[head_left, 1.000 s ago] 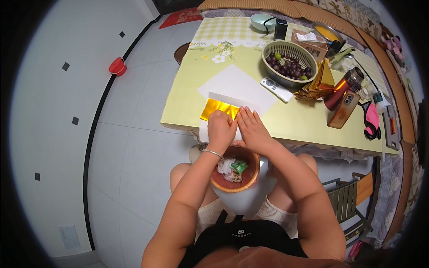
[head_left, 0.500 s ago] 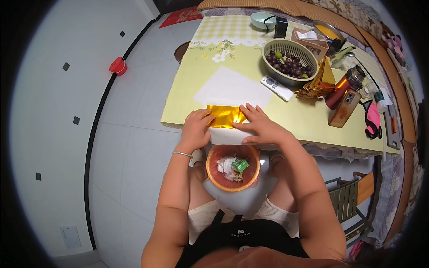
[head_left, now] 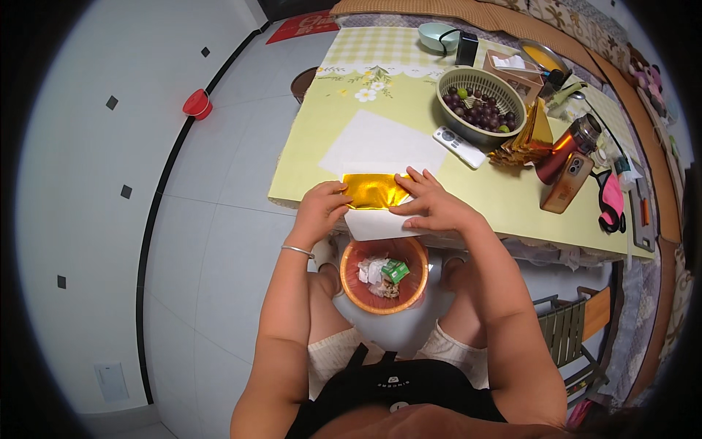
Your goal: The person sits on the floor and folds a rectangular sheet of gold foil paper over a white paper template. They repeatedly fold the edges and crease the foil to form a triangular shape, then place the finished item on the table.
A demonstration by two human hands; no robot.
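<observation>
While both hands touch it in the head view, the foil lies between them, its long axis running from the left hand to the right hand, neither nearer. The left's fingers curl at one end, whether pinching I cannot tell; the right's spread over the other. The gold oblong is shiny, creased; smooth white paper borders its near edge. Beyond the right hand, a ribbed round basket holds grapes.

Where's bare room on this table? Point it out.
Bare tablecloth lies between the right hand, remote control and smartphone; another patch lies between the white sheet and the tablecloth's left edge. Crowded: the right side, with colander, folded gold papers and vacuum flask.
</observation>
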